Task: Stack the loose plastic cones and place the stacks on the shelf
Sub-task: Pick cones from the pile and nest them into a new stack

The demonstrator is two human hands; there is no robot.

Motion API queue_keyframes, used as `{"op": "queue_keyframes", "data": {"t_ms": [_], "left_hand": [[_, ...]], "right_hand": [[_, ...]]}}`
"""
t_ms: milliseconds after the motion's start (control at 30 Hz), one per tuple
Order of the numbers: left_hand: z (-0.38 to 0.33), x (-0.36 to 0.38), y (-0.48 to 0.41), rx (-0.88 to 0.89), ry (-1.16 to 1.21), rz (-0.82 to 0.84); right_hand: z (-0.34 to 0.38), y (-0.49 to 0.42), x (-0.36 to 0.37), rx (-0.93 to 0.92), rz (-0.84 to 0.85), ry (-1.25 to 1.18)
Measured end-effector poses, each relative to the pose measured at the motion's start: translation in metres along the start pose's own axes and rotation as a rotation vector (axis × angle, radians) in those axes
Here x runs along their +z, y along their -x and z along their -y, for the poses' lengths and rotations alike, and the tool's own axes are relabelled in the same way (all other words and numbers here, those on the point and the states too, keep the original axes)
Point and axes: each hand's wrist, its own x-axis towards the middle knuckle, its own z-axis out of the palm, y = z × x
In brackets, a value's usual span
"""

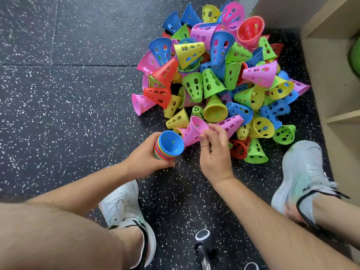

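Note:
A big pile of loose plastic cones (218, 75) in pink, blue, green, yellow and red lies on the dark speckled floor. My left hand (145, 158) grips a stack of nested cones (168, 146), wide ends up, a blue one on the inside. My right hand (214, 151) pinches a pink cone (192, 131) by its rim, just right of the stack at the pile's near edge. The wooden shelf (331, 61) stands at the right edge of the view.
My two feet in white shoes (124, 209) (303, 176) stand on the floor (68, 114) on either side of my arms. A metal object (202, 248) lies at the bottom centre. Something green (355, 55) sits inside the shelf.

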Motion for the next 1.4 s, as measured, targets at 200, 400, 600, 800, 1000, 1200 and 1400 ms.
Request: {"op": "queue_keyframes", "data": {"t_ms": [200, 400, 600, 800, 1000, 1200, 1400], "left_hand": [[0.004, -0.004, -0.004, -0.007, 0.004, -0.002], [0.003, -0.005, -0.005, 0.011, 0.015, -0.001], [0.005, -0.004, -0.002, 0.0, -0.028, 0.033], [0.001, 0.003, -0.001, 0.015, -0.055, 0.087], [0.0, 0.005, 0.0, 0.013, -0.061, 0.091], [-0.002, 0.003, 0.002, 0.024, -0.047, 0.074], [-0.001, -0.002, -0.001, 0.016, -0.014, 0.055]], "right_hand": [[0.02, -0.005, 0.003, -0.02, -0.053, -0.085], [0.033, -0.003, 0.012, -0.072, 0.123, -0.069], [0.017, 0.012, 0.002, -0.046, 0.173, 0.026], [-0.041, 0.04, -0.016, -0.187, 0.259, 0.392], [-0.035, 0.037, -0.013, -0.181, 0.247, 0.447], [-0.013, 0.02, -0.014, -0.079, 0.195, 0.348], [-0.004, 0.0, -0.014, -0.111, 0.037, 0.273]]}}
